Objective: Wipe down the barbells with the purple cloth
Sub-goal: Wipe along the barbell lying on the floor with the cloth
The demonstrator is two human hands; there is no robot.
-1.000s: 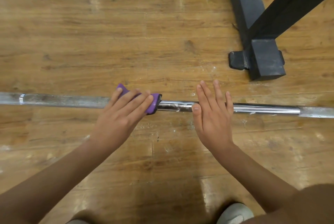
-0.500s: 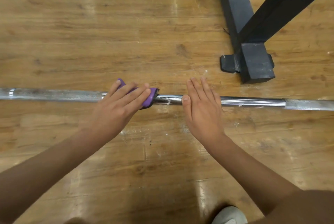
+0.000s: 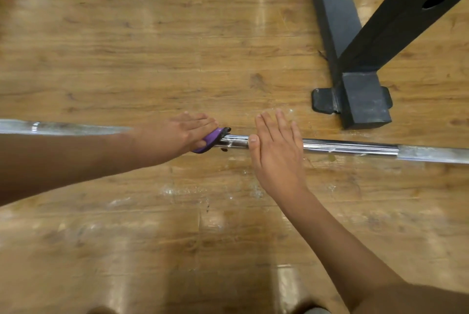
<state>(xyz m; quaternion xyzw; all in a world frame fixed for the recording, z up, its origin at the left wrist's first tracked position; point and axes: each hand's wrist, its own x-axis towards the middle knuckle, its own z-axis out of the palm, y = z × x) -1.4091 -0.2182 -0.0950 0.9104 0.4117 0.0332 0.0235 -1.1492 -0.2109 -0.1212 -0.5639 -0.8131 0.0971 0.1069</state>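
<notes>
The barbell (image 3: 355, 148) lies flat on the wooden floor (image 3: 177, 34), running from left to right. Over its middle the left hand (image 3: 175, 133) presses the purple cloth (image 3: 212, 140) onto the bar, fingers nearly straight and close together; the thumb is hidden. The cloth curls round the bar under those fingers. Just beside it, the right hand (image 3: 276, 146) lies flat across the shiny shaft, fingers straight, holding nothing. Beyond it stands a black rack foot (image 3: 363, 103), near the bar but apart.
</notes>
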